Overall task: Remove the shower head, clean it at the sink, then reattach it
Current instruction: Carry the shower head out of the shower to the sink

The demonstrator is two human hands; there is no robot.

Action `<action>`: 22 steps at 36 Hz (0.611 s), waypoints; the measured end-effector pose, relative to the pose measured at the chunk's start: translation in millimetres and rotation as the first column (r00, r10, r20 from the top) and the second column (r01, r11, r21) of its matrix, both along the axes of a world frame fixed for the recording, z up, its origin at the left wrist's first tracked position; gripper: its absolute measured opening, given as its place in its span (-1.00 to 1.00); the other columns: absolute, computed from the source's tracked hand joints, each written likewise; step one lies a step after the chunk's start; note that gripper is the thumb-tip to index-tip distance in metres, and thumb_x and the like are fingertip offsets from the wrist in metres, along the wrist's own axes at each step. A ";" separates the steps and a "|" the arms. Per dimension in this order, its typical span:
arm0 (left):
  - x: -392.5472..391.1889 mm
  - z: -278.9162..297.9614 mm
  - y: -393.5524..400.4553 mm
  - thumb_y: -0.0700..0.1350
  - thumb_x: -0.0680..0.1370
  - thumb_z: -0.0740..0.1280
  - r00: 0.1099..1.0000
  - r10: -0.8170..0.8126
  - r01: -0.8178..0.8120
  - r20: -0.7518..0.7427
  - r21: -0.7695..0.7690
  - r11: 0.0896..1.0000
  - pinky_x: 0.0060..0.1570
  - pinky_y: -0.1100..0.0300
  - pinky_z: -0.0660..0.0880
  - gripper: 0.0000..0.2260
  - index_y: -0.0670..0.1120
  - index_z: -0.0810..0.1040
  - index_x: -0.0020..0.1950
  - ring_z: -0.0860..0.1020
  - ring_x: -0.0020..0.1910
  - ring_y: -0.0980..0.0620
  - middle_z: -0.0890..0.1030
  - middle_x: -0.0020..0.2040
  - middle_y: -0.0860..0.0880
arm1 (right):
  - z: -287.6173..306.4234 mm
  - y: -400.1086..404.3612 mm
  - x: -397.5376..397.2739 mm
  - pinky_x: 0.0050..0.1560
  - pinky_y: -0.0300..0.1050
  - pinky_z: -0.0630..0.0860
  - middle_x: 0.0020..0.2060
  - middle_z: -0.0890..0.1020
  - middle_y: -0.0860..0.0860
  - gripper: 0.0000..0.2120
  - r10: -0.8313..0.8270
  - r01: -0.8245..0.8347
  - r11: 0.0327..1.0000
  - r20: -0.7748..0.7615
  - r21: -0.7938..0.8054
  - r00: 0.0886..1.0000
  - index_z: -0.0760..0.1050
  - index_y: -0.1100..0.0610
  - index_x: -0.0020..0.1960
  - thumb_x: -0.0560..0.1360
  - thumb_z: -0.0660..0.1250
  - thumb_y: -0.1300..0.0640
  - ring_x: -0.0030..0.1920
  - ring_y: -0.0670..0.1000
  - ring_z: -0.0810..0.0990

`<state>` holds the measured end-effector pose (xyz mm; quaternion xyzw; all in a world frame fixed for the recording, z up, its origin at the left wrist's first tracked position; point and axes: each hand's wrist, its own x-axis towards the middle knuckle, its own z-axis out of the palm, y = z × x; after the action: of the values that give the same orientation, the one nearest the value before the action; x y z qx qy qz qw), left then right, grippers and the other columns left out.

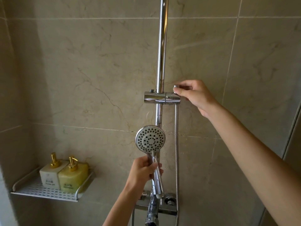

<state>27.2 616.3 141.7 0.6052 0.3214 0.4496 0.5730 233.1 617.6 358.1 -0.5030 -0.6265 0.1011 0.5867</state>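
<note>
Beige marble-look tile wall (pixel 91 75), chrome rail (pixel 162 46) upright. Left hand (pixel 143 172) grips shower head (pixel 150 139) handle, detached, below holder (pixel 162 97). Right hand (pixel 193 95) pinches hose (pixel 176 144) end at holder. Corner shelf (pixel 48 192) carries two pump bottles (pixel 63 174).

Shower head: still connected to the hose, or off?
Off. The shower head is in the left hand, handle end bare; the right hand pinches the hose end.

We note a chrome shower head (pixel 150 139) with grey dotted face, beige veined tiles (pixel 97 62), and white (pixel 48 175) and yellow bottles (pixel 72 177) with gold pumps.
</note>
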 end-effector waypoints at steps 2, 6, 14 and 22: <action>0.9 -0.5 1.0 -0.36 0.57 0.28 1.000 -0.001 0.001 0.003 -0.005 1.000 0.01 -0.17 0.64 -0.90 -0.33 0.58 0.02 0.71 -0.11 -0.19 0.71 -0.13 -0.20 | -2.9 0.1 1.5 -0.20 -0.51 0.43 -0.15 0.68 -0.06 -0.92 -0.005 0.005 1.000 0.018 -0.015 1.000 0.65 0.03 -0.03 0.49 0.49 0.15 -0.20 -0.25 0.60; 2.8 -2.7 2.0 -0.36 0.57 0.29 1.000 -0.004 0.004 0.009 -0.017 1.000 0.01 -0.21 0.63 -0.91 -0.32 0.58 0.00 0.71 -0.11 -0.23 0.71 -0.15 -0.18 | -8.4 0.3 4.6 -0.28 -0.54 0.39 -0.16 0.67 -0.11 -0.96 -0.015 0.017 1.000 0.072 -0.024 0.997 0.65 0.02 -0.02 0.53 0.45 0.10 -0.28 -0.39 0.57; 0.6 -10.2 0.9 -0.34 0.57 0.29 1.000 -0.005 0.005 0.006 -0.017 1.000 -0.05 -0.11 0.66 -0.91 -0.31 0.58 -0.01 0.71 -0.11 -0.21 0.71 -0.16 -0.18 | -11.8 -1.8 7.8 -0.06 -0.30 0.40 -0.11 0.70 -0.21 -0.86 -0.011 0.021 0.998 0.162 -0.062 0.987 0.65 -0.08 -0.02 0.61 0.31 0.02 -0.15 -0.38 0.59; -1.0 -12.5 0.1 -0.36 0.57 0.28 1.000 0.014 -0.014 -0.004 -0.027 1.000 -0.13 0.02 0.65 -0.90 -0.33 0.58 0.02 0.71 -0.12 -0.19 0.70 -0.12 -0.26 | -12.7 -8.2 11.1 -0.01 -0.07 0.48 0.06 0.71 0.02 -0.78 0.025 -0.019 0.998 0.079 -0.066 0.997 0.67 0.00 0.06 0.65 0.25 0.00 0.04 0.00 0.62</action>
<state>26.2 616.4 129.2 0.5960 0.3328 0.4481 0.5773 244.2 609.4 345.4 -0.5185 -0.6514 0.1077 0.5434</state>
